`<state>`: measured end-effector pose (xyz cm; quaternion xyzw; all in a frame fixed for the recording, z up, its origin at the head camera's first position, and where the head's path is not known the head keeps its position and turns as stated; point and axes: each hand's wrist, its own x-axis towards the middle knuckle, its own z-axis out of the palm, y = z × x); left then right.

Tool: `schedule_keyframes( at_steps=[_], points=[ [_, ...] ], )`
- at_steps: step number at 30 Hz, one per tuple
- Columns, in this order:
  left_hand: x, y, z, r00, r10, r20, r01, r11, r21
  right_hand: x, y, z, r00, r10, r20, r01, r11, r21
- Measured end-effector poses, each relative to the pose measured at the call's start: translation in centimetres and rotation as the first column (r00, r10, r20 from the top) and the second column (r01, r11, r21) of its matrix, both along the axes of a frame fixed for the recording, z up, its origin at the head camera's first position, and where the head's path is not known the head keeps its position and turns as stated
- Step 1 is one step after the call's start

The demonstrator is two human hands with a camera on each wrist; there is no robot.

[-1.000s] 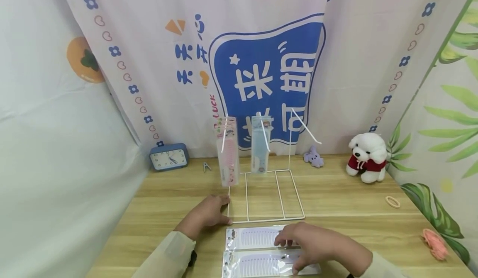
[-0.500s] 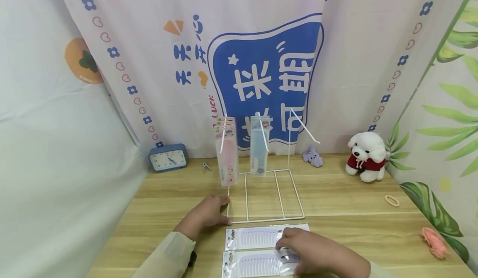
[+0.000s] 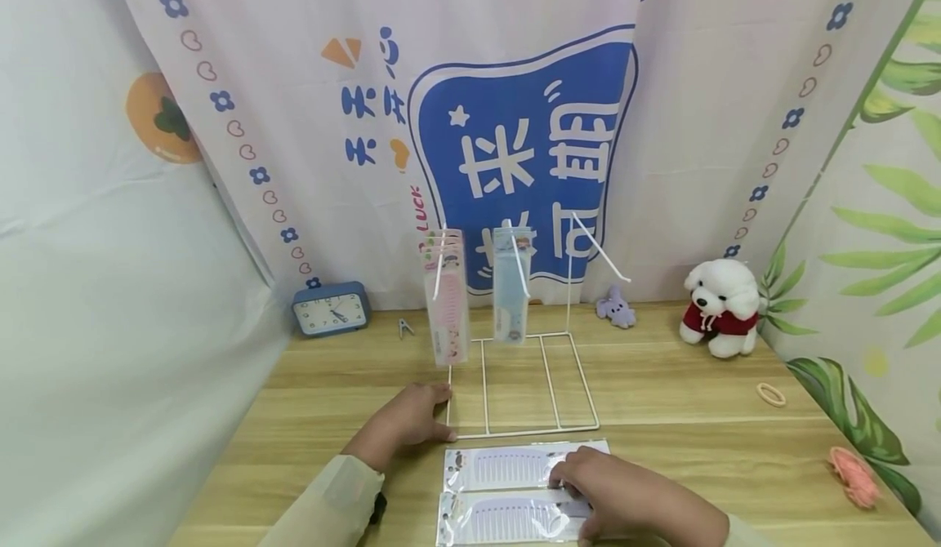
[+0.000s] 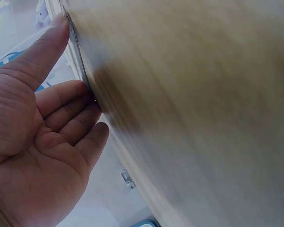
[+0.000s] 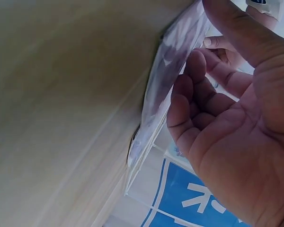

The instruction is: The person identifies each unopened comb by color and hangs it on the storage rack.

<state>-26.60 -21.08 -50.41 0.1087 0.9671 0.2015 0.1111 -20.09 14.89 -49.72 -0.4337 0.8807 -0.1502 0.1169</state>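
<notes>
Combs in clear packets are being sorted at a wooden table (image 3: 735, 441). On a white wire display stand (image 3: 515, 384), a bunch of pink comb packets (image 3: 447, 298) hangs from the left hook and a blue comb packet (image 3: 511, 290) from the middle hook; the right hook (image 3: 603, 251) is bare. Two purple comb packets lie flat on the table just in front of the stand's base: a far packet (image 3: 507, 465) and a near packet (image 3: 500, 521), side by side and not yet hung, so the work looks partly done.

The right hand (image 3: 625, 498) is at the right end of these packets. In the right wrist view its thumb and curled fingers (image 5: 194, 85) pinch the edge of a packet, lifting it a little off the wood; which of the two it is cannot be told.

The left hand (image 3: 404, 420) rests on the table with fingers relaxed and nearly straight, its fingertips (image 4: 92, 106) touching the front left corner of the stand's wire base, holding nothing.

Farther back stand a blue alarm clock (image 3: 331, 309), a small metal clip (image 3: 405, 328), a purple toy (image 3: 616, 309) and a white plush dog (image 3: 720, 306). To the right lie a hair tie (image 3: 772, 395) and a pink hair claw (image 3: 853, 478). None of these sits between the packets and the bare hook.
</notes>
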Motion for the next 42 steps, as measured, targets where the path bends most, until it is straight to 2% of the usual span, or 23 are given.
schedule_keyframes(
  at_steps=[5,12,17,23,27,30,32,35,39,42],
  points=[
    [0.0,0.0,0.1,1.0,-0.008,-0.014,0.008,1.0,0.0,-0.1,-0.1,-0.4,0.998,0.012,-0.062,-0.013,1.0,-0.004],
    [0.0,0.0,0.0,1.0,-0.014,-0.005,0.014,1.0,0.006,-0.4,-0.1,-0.8,0.999,-0.005,-0.031,0.006,1.0,0.027],
    [0.1,-0.1,-0.1,1.0,-0.015,-0.01,0.015,1.0,0.005,-0.4,-0.2,-0.8,0.999,-0.002,-0.04,0.003,1.0,0.024],
    [0.1,0.0,-0.1,1.0,-0.023,-0.015,0.023,1.0,-0.003,0.0,0.1,-0.3,1.0,-0.012,0.008,0.012,1.0,-0.025],
    [0.1,0.0,0.0,1.0,-0.02,-0.016,0.02,1.0,0.001,-0.2,0.6,0.5,0.997,0.065,0.052,-0.06,0.993,-0.104],
    [0.1,-0.1,0.1,1.0,-0.019,-0.017,0.019,1.0,0.0,-0.4,1.3,1.2,0.986,0.148,0.075,-0.131,0.973,-0.188],
    [0.1,-0.1,0.0,1.0,-0.024,-0.019,0.024,1.0,-0.002,-0.7,1.8,1.7,0.981,0.186,0.061,-0.166,0.955,-0.246],
    [0.0,-0.1,-0.1,0.999,-0.034,-0.024,0.034,0.999,-0.011,-1.1,2.6,2.5,0.981,0.188,0.049,-0.161,0.926,-0.342],
    [0.0,-0.1,-0.1,0.999,-0.036,-0.029,0.035,0.999,-0.012,-1.6,3.9,4.1,0.98,0.117,0.162,-0.027,0.883,-0.468],
    [0.0,0.0,-0.1,0.999,-0.024,-0.024,0.024,1.0,-0.009,-1.9,4.8,5.0,0.963,0.052,0.264,0.104,0.832,-0.545]
  ],
)
